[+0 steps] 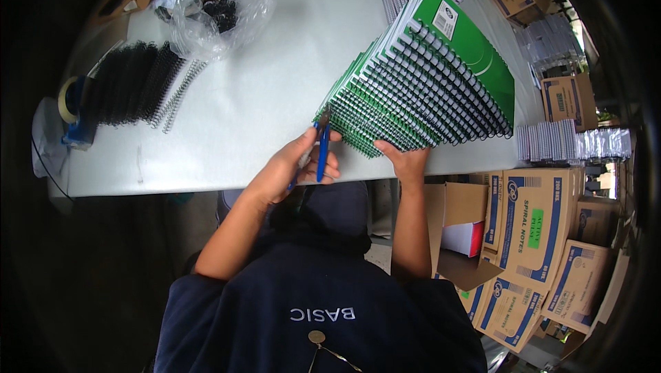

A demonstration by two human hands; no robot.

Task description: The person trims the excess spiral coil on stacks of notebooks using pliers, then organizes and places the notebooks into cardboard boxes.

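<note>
The left hand [284, 166] is wrapped around the blue handles of some pliers [323, 152]. Their tips are at the left end of a pile of green notebooks [420, 90], which goes up from the middle toward 1 and 2 o'clock. The right hand [407, 161] has its thumb on the pile's near edge. Its fingers are hidden, so I can't tell how tightly it grips.

To do this well, I think the plier tips should touch just one wire end, not the paper. The right hand should keep the pile still, so the books don't slide.

The books have flat, smooth covers and bumpy rows of dark wire loops. At 10 o'clock on the pale, smooth worktop [227, 135] are loose black coils [131, 84], springy and curly. At 11 is a crinkly clear bag [255, 1]. Brown card boxes [533, 225] sit near 4.
</note>
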